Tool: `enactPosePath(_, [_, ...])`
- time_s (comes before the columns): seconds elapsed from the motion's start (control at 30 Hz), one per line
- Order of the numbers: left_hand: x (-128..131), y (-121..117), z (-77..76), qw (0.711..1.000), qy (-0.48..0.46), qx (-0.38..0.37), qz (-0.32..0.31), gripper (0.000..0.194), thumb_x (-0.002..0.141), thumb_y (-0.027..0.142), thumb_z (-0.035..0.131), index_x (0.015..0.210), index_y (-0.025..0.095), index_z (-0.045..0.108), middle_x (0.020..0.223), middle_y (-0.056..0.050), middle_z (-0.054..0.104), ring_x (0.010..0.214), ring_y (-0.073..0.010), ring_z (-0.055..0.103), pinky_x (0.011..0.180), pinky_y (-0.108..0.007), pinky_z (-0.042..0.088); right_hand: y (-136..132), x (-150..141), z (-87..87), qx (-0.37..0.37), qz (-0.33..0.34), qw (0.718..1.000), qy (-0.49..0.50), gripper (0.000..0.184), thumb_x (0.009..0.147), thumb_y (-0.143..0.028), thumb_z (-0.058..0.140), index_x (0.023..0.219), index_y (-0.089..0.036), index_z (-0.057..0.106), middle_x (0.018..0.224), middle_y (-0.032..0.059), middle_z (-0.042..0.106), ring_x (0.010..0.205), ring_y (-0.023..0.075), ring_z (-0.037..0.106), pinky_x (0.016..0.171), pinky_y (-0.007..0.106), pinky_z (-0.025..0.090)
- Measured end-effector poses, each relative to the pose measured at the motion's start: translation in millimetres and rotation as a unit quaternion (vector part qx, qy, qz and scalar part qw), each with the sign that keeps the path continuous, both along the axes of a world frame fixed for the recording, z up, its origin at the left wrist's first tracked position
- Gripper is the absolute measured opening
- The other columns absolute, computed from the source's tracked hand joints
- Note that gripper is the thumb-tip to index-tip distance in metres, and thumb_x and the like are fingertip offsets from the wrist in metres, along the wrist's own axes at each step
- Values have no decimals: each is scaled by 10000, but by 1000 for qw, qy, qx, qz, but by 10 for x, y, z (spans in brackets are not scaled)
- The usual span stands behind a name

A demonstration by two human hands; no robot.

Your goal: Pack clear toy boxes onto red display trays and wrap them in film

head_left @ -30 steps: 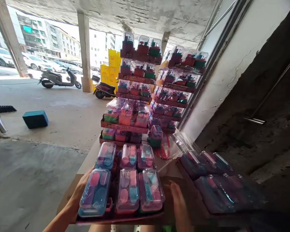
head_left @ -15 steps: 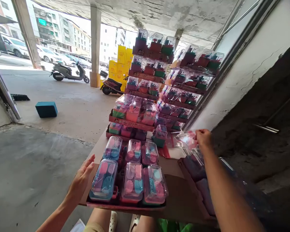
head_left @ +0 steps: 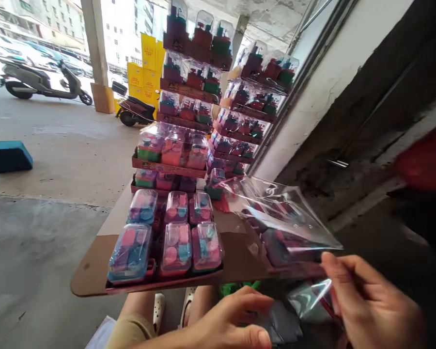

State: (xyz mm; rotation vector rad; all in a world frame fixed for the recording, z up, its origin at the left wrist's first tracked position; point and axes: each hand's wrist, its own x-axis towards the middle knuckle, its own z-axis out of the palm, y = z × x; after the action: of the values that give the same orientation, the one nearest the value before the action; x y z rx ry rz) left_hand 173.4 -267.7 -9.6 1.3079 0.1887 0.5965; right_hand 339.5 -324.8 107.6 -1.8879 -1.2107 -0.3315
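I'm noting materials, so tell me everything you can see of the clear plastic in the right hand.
The plastic is thin, clear and glossy, creased and bright with reflections; whether it is a sheet or a bag, I can't tell. It spreads at a slant over the boxes on the right, which show through it. The right hand pinches its near edge. Whether it touches the boxes is unclear.

Grey concrete floor; pillar; sunlit buildings outside, left; pale wall right.
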Motion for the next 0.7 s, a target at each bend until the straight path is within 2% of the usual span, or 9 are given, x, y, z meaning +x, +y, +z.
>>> enactPosePath(0.07, [185,-93,-1,986,-21,-156,-48,787,564,645,727,1184,176,603,1123,-111,600,1061,-242,557,873,-325,440,-132,-14,-272,-42,-12,999,0,453,808,-582,487,533,-222,507,400,-23,433,390,117,421,406,235,329])
enactPosePath(0.17, [330,-230,-34,954,-13,-300,-17,710,493,550,817,1037,135,625,822,-50,643,786,-163,603,645,-238,451,-237,36,-635,-73,-12,997,20,488,822,-584,447,510,-210,463,414,-29,425,390,101,384,407,227,314])
enactPosePath(0.27, [358,-299,-67,934,27,-354,28,460,539,460,822,721,113,580,573,7,582,569,-105,574,527,-183,398,-330,92,-867,-112,16,991,78,485,833,-590,437,535,-208,445,414,-42,387,398,98,373,409,220,315])
enactPosePath(0.33, [333,-286,-54,932,39,-356,57,435,551,421,820,617,126,507,524,23,559,524,-99,585,519,-177,395,-407,117,-930,-110,48,985,120,424,831,-602,454,752,-196,545,497,-46,450,424,102,412,425,215,355])
enactPosePath(0.43, [271,-212,47,927,22,-364,91,429,572,405,807,629,148,468,531,32,573,513,-117,612,523,-195,425,-521,123,-943,-68,159,980,98,751,711,-724,520,1244,-203,429,993,84,596,702,164,594,548,257,496])
enactPosePath(0.5, [248,-168,151,924,5,-369,101,421,580,386,804,640,157,456,534,28,583,527,-121,620,530,-198,439,-567,85,-942,-60,226,972,-4,881,646,-726,585,1345,-245,352,1340,159,424,1065,263,561,745,344,536])
enactPosePath(0.53, [249,-159,206,923,-2,-371,101,418,581,378,804,639,159,452,530,28,581,525,-117,615,530,-195,442,-578,53,-945,-52,235,969,-62,833,664,-661,632,1344,-259,368,1404,157,363,1184,292,489,831,382,516])
enactPosePath(0.6, [274,-168,305,922,-17,-374,96,404,591,362,800,637,157,454,532,30,574,508,-97,591,537,-190,446,-595,-23,-945,-9,210,967,-147,561,772,-411,670,1272,-272,457,1369,127,431,1216,275,473,894,399,487])
enactPosePath(0.7, [324,-238,413,928,-36,-366,59,389,631,396,768,638,150,467,576,16,573,498,-83,561,543,-197,448,-675,-73,-880,58,181,971,-144,268,848,-144,544,1083,-270,580,1055,64,643,982,204,609,821,355,507])
